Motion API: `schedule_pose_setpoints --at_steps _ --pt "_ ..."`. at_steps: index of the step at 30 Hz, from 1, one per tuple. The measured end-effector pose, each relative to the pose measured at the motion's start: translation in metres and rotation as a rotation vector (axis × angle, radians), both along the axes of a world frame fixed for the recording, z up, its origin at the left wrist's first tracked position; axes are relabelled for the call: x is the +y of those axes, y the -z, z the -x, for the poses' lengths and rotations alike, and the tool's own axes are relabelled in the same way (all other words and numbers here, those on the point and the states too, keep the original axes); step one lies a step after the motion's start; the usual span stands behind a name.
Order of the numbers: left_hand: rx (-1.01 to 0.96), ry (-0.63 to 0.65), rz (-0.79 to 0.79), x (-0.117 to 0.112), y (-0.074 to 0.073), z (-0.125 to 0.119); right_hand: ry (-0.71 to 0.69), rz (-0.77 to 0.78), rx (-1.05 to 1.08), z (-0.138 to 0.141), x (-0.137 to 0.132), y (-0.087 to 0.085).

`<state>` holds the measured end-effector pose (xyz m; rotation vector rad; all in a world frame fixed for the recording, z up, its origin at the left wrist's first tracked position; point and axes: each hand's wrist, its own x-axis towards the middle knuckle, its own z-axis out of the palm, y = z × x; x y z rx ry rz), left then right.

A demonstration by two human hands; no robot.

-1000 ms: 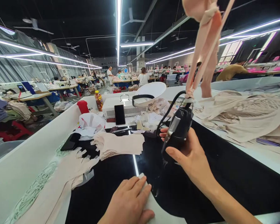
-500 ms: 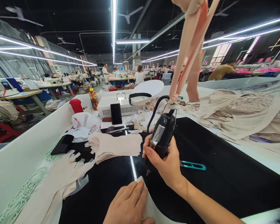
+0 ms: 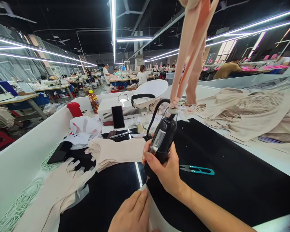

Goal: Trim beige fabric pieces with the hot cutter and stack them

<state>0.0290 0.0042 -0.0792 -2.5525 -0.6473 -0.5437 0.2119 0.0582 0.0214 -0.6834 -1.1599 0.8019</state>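
My right hand (image 3: 165, 167) is wrapped around a black corded handheld power tool (image 3: 163, 138) with a silver switch plate. Fabric strips tied at its top hold it from above. Its lower end, largely hidden by my hand, comes close to the tip of a pale fabric piece (image 3: 157, 211). My left hand (image 3: 131, 211) lies on that piece with fingers stretched forward, pressing it onto the black work surface (image 3: 96, 196). To the right of my right hand rest teal thread snips (image 3: 200, 170).
A stack of pale cut pieces (image 3: 120, 149) lies ahead, with more pale fabric (image 3: 48, 196) at the left. Behind stand a phone (image 3: 118, 116), a white vented box (image 3: 106, 108) and a bottle (image 3: 93, 101). Light fabric heaps (image 3: 246, 112) cover the right. A white side wall (image 3: 26, 141) borders the left.
The tool in my right hand has moved slightly left and down, closer to the tip of the fabric piece. My left hand remains on the fabric. The whole view has shifted slightly.
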Motion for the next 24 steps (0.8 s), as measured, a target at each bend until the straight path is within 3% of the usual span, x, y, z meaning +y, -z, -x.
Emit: schedule_pose_setpoints --at_steps 12,24 --pt "-0.004 0.003 -0.009 -0.0014 -0.0074 -0.0027 -0.002 0.002 0.017 0.0002 -0.0020 0.0017" --pt "0.042 -0.037 0.027 -0.0051 -0.0018 -0.0019 -0.003 -0.015 0.015 0.0009 -0.0023 0.0027"
